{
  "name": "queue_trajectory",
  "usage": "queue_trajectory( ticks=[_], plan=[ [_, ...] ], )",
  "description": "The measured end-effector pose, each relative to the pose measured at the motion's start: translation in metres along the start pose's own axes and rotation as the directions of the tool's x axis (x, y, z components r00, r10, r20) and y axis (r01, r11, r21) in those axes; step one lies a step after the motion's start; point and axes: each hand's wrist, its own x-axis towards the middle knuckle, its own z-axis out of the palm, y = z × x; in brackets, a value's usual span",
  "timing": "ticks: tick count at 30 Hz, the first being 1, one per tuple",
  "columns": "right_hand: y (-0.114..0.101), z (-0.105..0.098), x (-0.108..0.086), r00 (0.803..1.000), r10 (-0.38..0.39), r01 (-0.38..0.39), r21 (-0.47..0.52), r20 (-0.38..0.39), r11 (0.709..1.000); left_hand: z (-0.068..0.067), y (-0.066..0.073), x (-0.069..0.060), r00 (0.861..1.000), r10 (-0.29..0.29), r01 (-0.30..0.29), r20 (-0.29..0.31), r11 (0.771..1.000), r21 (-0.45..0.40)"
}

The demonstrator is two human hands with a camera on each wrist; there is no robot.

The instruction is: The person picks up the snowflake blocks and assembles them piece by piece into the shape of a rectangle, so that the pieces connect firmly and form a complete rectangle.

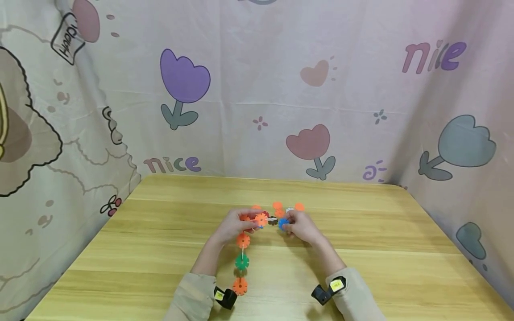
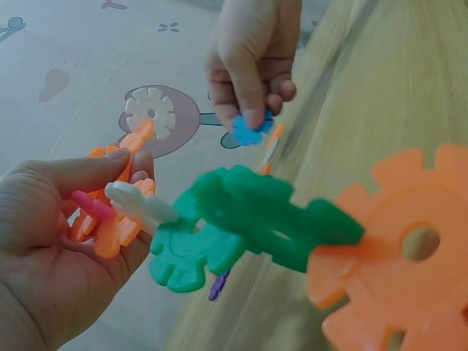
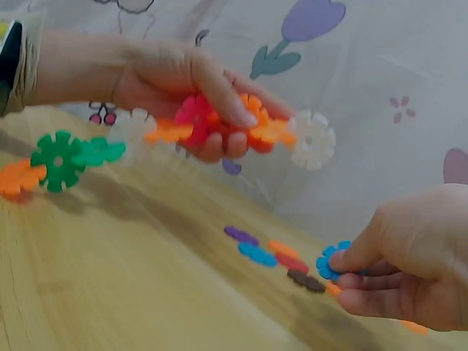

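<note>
The left hand (image 1: 234,226) grips a chain of joined notched discs by its orange pieces (image 3: 272,133); a white disc (image 3: 313,140) stands at the chain's end beyond the fingers. From the hand the chain hangs toward the wearer, with a green disc (image 1: 242,262) and an orange disc (image 1: 240,286) at its lower end. Between thumb and fingers, the right hand (image 1: 303,227) pinches a single blue disc (image 3: 336,261), apart from the chain. In the left wrist view the blue disc (image 2: 252,129) is beyond the white one (image 2: 151,113).
Loose discs lie on the wooden table (image 1: 361,267) beneath and behind the hands: purple (image 3: 241,235), blue (image 3: 257,254), red (image 3: 292,262), dark brown (image 3: 306,281) and several orange ones (image 1: 277,205). A printed curtain (image 1: 249,147) stands behind the table.
</note>
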Motion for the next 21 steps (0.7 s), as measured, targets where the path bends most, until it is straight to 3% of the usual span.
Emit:
queue_trajectory(
  ticks=[8, 21],
  plan=[
    [-0.02, -0.008, -0.008, 0.996, -0.036, 0.026, 0.113, 0.086, 0.993, 0.0, 0.002, -0.001, 1.0, 0.003, -0.003, -0.019, 1.0, 0.008],
    [-0.028, -0.014, -0.01, 0.989, -0.124, 0.1, 0.249, 0.081, 0.963, -0.002, 0.002, -0.001, 0.999, 0.011, -0.011, -0.033, 1.0, -0.007]
  ],
)
